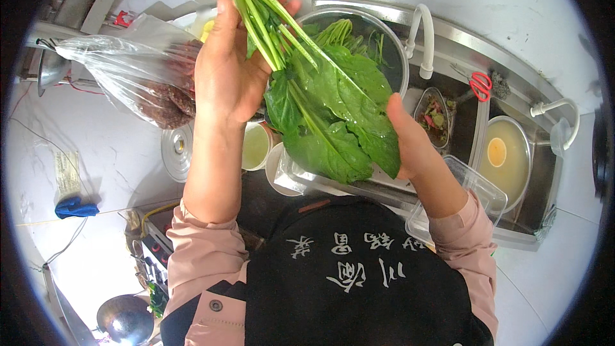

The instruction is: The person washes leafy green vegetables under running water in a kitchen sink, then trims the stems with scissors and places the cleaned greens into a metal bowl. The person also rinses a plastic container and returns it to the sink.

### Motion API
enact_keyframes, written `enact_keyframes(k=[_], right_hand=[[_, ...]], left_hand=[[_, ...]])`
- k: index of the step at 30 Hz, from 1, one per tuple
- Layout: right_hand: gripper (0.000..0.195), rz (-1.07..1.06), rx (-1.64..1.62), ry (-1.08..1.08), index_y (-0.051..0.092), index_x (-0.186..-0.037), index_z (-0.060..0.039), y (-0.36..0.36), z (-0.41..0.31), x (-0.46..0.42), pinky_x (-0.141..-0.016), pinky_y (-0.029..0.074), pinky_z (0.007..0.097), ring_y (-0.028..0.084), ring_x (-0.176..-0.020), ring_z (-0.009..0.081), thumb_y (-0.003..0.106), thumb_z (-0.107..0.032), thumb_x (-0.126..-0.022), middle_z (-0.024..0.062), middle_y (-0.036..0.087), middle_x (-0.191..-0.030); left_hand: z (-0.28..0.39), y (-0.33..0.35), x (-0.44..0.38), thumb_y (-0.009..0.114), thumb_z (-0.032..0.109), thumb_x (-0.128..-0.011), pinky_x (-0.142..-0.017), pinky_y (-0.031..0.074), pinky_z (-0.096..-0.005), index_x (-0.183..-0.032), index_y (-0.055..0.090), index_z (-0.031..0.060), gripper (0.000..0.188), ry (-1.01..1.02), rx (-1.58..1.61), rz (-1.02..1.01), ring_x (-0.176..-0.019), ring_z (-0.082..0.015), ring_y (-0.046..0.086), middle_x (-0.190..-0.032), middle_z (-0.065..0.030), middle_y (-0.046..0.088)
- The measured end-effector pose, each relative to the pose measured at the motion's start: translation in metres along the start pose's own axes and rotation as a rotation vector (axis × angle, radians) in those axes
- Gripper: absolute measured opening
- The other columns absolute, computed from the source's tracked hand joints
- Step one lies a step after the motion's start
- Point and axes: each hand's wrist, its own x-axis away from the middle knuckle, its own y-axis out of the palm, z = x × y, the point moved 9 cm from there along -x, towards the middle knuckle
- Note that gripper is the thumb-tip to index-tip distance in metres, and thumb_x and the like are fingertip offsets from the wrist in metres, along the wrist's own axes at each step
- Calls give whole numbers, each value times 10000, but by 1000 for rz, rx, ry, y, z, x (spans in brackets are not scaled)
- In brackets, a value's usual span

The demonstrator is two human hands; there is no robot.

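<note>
A bunch of wet, leafy spinach-like greens (331,105) is held up over the near edge of the sink. My left hand (235,57) grips its pale stems, with the thumb and fingertips showing around them. At the broad leaf ends, my right hand (408,139) supports the leaves from the right side; its fingers are hidden behind them. Behind the bunch, a round metal basin (401,57) stands in the sink with more greens (336,33) in it.
Two white faucets (425,43) (571,110) arch over the metal sink (456,48). Red-handled scissors (480,86) lie by a scrubber. A strainer of scraps (435,117), a basin of cloudy liquid (516,168), a clear plastic container (480,192) and a hanging plastic bag (120,57) are nearby.
</note>
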Motion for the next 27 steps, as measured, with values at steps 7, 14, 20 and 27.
enact_keyframes(k=[7, 14, 20, 27], right_hand=[[618, 231, 749, -404, 391, -1388, -41, -24, -50, 13, -1020, 384, 355, 515, -1187, 236, 602, -357, -901, 132, 495, -1337], [425, 301, 1328, -698, 595, -1126, 3, 48, -88, -2, -819, 479, 300, 628, -913, 211, 729, -221, -790, 133, 644, -990], [166, 339, 1359, -570, 617, -904, -33, 55, -88, -21, -611, 465, 343, 629, -685, 269, 632, -188, -847, 138, 630, -752], [110, 236, 1969, -708, 581, -899, -49, 60, -104, -15, -679, 459, 434, 587, -791, 360, 556, -153, -875, 155, 594, -827]], left_hand=[[9, 1, 8, 557, 280, -927, -839, 491, -336, -1320, 462, 13, 484, 0, -223, -57, -965, -177, 575, -1110, -70, 584], [0, 17, 19, 609, 99, -907, -853, 472, -244, -1197, 589, 18, 302, -21, -265, -139, -962, -98, 589, -1097, -31, 635], [-13, 18, 18, 597, 127, -918, -832, 467, -233, -1142, 612, -3, 259, -85, -418, -212, -915, -87, 585, -1026, -34, 650], [-35, -12, 22, 604, 123, -908, -803, 467, -231, -1100, 631, -6, 233, -242, -614, -357, -875, -70, 575, -987, -13, 652]])
